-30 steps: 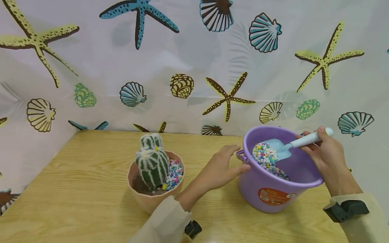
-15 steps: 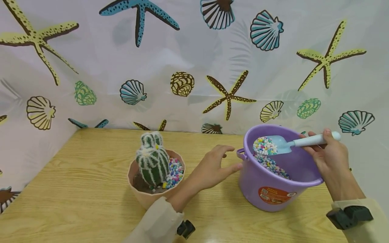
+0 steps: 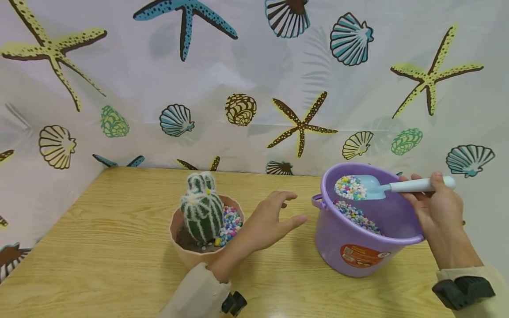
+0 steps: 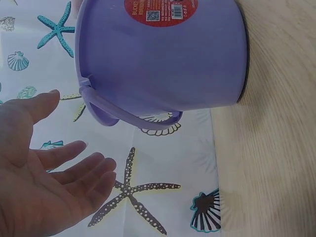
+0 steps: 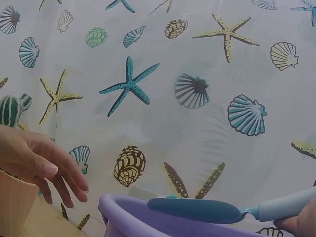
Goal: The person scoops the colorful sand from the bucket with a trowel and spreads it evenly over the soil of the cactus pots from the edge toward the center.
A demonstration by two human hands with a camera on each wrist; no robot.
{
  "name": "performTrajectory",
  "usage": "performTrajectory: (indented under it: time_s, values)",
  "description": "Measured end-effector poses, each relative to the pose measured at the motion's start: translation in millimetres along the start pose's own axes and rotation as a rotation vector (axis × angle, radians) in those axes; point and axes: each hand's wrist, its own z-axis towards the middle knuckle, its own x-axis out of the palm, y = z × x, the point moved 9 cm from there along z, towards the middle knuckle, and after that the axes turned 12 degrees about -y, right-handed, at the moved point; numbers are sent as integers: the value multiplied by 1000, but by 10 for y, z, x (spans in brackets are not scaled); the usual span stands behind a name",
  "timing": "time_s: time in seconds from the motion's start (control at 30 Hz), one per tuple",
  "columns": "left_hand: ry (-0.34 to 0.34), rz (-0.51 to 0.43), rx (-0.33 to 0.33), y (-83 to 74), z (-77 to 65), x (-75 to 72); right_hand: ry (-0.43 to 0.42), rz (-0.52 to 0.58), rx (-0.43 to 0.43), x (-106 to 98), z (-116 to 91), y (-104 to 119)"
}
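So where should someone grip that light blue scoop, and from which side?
Probably by its straight handle, coming from the right, where the right hand holds it: the handle points right, while the blade, carrying colored pebbles, points left over the purple bucket.

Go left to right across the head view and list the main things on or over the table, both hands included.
Potted cactus → left hand → purple bucket → right hand.

Left grip [image 3: 272, 224] between pot [image 3: 191, 259], bucket [image 3: 334, 240]; room above, apparently
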Motion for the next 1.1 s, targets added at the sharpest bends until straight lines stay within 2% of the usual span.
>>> performTrajectory:
  time_s: [0.33, 0.9, 1.1]
  values:
    - [-24, 27, 3, -28, -69, -115, -11, 54, 34, 42, -59, -26]
    - [-63, 46, -25, -1, -185, -305, -14, 6, 18, 165, -137, -164]
    - [-66, 44, -59, 25, -231, -354, -1, 8, 24, 207, -163, -230]
